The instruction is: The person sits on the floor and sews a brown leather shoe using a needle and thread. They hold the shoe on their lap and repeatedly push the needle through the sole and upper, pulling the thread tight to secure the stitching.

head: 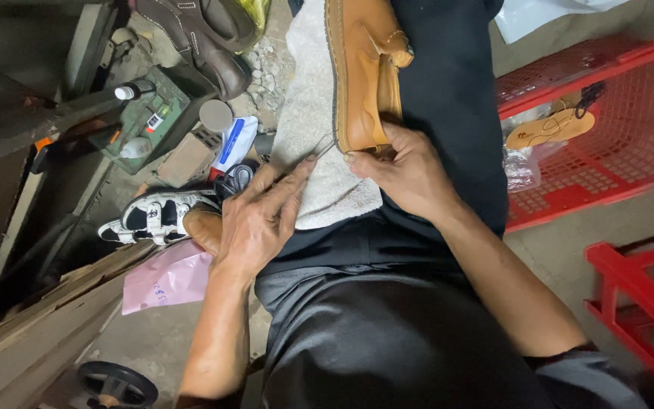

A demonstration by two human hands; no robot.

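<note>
- The tan leather shoe (365, 72) lies sole-edge up along the person's lap, on a white towel (319, 136) spread over the dark trousers (448, 91); its near end sits just at the towel's right edge.
- The right hand (410, 170) is closed on that near end, fingertips pinching the leather beside the sole seam.
- The left hand (259, 220) rests on the towel's lower left edge, fingers pressed together on a thin thread (325, 145) that runs up to the seam; whether a needle is there is too fine to tell.
- Judged from this, the stitch goes well if the thread stays taut and in line with the seam while the right hand keeps the shoe from rolling.
- On the concrete floor at the lap's left edge lie a white-and-black sandal (153, 216), a pink paper (164, 280), dark brown shoes (206, 38) and a green box (153, 117) with small bottles.
- On the right stands a red plastic basket (615, 151) holding a tan thong sandal (550, 129); a red frame (637, 303) stands nearer.
</note>
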